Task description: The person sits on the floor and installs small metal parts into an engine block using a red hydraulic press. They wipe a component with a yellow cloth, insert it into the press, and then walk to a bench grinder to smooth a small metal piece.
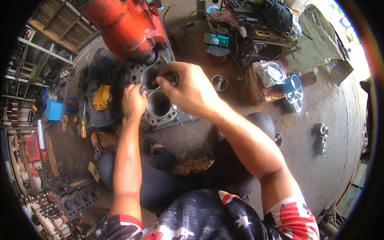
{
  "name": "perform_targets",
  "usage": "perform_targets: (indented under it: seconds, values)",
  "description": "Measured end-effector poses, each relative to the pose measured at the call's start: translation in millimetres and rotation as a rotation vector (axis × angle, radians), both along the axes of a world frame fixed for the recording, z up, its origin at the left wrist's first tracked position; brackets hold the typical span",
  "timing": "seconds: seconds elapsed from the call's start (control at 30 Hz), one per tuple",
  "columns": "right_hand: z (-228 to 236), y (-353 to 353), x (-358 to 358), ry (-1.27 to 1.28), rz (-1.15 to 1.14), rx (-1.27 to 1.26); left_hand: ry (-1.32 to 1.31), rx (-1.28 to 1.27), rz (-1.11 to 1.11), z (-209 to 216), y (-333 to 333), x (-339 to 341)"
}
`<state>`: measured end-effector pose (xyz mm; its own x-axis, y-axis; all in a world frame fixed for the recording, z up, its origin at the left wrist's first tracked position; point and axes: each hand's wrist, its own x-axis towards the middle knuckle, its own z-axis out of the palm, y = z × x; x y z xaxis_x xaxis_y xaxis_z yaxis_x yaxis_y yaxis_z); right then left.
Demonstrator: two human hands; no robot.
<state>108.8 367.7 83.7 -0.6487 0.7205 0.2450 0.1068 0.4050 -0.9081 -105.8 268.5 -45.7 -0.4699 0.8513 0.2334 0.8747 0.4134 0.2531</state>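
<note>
An engine block [175, 113] with round cylinder bores lies in front of me, a red machine [124, 28] standing over its far end. My left hand [134, 101] is at the block's left edge, fingers curled around a small dark piece that I cannot make out. Over the bores is my right hand [190, 86], its thumb and fingers bent together in a pinch. Whatever is between those fingertips is too small to name. Below the hands, the nearest cylinder bore [159, 105] shows open and dark; the right hand partly covers the bore beyond it.
A second engine block [96, 118] with a yellow cloth [101, 97] and a screwdriver [83, 126] lies left. Right are a round metal part [219, 83], a phone [216, 40] showing a picture, a blue cylinder [293, 83] and metal rings [322, 140]. Shelves line the left.
</note>
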Motion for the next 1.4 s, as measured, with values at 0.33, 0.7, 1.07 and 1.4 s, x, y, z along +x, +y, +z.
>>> perform_targets:
  seconds: [0.33, 0.7, 1.07, 1.4]
  values:
    - [3.9, 6.0, 3.5, -0.101, 0.220, -0.267, -1.414, 0.350, -0.103, 74.0, 0.4, 9.2]
    - [-13.9, -18.1, -15.7, 0.074, 0.518, -0.720, -1.757, 0.455, -0.214, 82.3, -31.9, 1.3]
    - [-11.6, 6.3, -18.3, 0.043, 0.093, -0.361, -1.454, 0.149, 0.220, 21.8, -69.6, -37.3]
    - [-5.6, 1.6, -19.4, -0.023, 0.129, -0.343, -1.299, -0.007, 0.339, -18.9, -73.0, -50.0]
